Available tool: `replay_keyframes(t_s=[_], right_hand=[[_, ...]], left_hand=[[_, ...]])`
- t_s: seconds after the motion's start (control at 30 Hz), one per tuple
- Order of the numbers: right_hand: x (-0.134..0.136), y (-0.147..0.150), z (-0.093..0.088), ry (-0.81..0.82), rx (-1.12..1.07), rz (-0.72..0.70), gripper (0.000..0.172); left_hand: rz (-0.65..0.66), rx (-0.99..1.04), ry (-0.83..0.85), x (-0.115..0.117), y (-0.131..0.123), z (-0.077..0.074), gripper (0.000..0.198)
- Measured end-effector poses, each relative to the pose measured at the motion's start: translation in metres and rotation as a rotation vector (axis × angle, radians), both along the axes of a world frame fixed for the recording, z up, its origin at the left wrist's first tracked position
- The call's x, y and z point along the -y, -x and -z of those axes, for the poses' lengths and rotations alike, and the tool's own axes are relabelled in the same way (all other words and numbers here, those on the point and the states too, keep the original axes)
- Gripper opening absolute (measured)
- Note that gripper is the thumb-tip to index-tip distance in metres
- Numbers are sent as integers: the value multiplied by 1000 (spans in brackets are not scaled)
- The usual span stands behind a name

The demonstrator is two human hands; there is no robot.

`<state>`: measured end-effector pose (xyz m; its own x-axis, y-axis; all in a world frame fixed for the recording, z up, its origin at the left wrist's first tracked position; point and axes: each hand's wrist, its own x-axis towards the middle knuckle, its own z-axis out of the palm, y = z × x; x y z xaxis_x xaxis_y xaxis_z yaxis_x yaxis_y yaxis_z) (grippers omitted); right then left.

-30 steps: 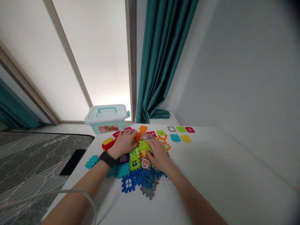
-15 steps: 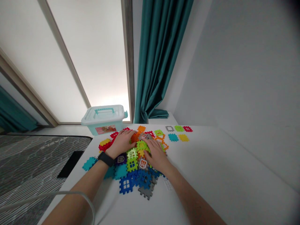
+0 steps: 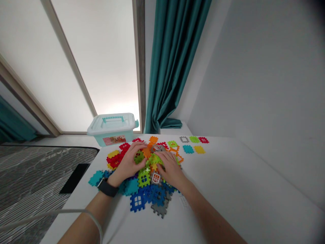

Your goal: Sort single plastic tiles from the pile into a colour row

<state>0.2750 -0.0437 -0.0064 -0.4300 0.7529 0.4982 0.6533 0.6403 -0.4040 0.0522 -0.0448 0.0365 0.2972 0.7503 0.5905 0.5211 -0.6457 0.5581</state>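
Here's the scene: a white table [image 3: 236, 193] fills the lower view, with a pale wall [image 3: 256, 74] along its right side, a teal curtain [image 3: 175, 64] and a bright frosted panel [image 3: 96, 61] beyond it, and a dark striped mattress [image 3: 38, 176] off to the left. A black slab [image 3: 74, 178] sits right by the table's left edge, and a white cable [image 3: 76, 210] crosses just above the left forearm. At the far edge, a plastic box [image 3: 111, 129] has its lid on, with a teal handle folded flat on top and a picture label on the front; its contents are hidden. In the middle of the table sits a heap of interlocking plastic tiles [image 3: 146, 179], lying flat and overlapping, its long axis running from near the far edge toward the person. Loose tiles [image 3: 194, 139] lie in two short rows just to the right of the heap's far end. Both hands are on the heap, well apart from the box: the left hand [image 3: 128, 162], wearing a black watch [image 3: 107, 187], curves over red and orange tiles, and the right hand [image 3: 170, 166] spreads over lime and orange ones. Is either one pinching a tile? Can't tell from here.
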Motion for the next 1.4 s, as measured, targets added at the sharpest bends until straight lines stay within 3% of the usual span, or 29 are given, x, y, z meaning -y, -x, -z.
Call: replay_keyframes(t_s=[0.2, 0.4, 0.63, 0.93, 1.4], right_hand=[[10, 8, -10, -88, -107, -22, 38], [11, 10, -9, -108, -198, -32, 19], [10, 8, -7, -124, -234, 38, 17], [3, 3, -4, -179, -176, 24, 17], [4, 2, -6, -196, -198, 17, 20]], left_hand=[[87, 171, 94, 9, -4, 7, 35], [174, 346, 142, 12, -15, 12, 31], [56, 225, 121, 9, -13, 19, 26], [-32, -16, -182, 7, -14, 29, 36], [-54, -29, -160, 3, -12, 34, 47]])
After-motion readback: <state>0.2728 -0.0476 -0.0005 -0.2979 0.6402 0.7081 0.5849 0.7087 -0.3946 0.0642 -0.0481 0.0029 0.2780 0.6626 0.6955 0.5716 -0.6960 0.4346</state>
